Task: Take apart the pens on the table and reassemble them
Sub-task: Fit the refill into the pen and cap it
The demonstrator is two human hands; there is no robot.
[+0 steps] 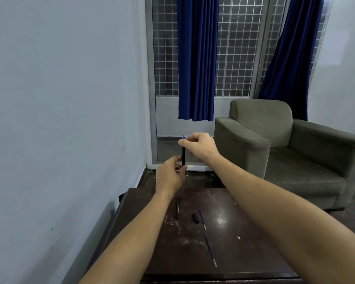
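A dark pen (183, 155) with a blue top end stands upright in the air above the far edge of the table. My left hand (171, 175) grips its lower end. My right hand (199, 145) pinches its upper end near the blue tip. On the dark brown table (244, 253) lie a black pen barrel (178, 208), a short black cap piece (195, 218) and two thin blue refills (202, 217) (210, 249).
A grey-green armchair (285, 152) stands to the right, past the table. A pale wall runs along the left. Blue curtains (197, 58) hang over a grilled window behind. The table top is scratched with white specks.
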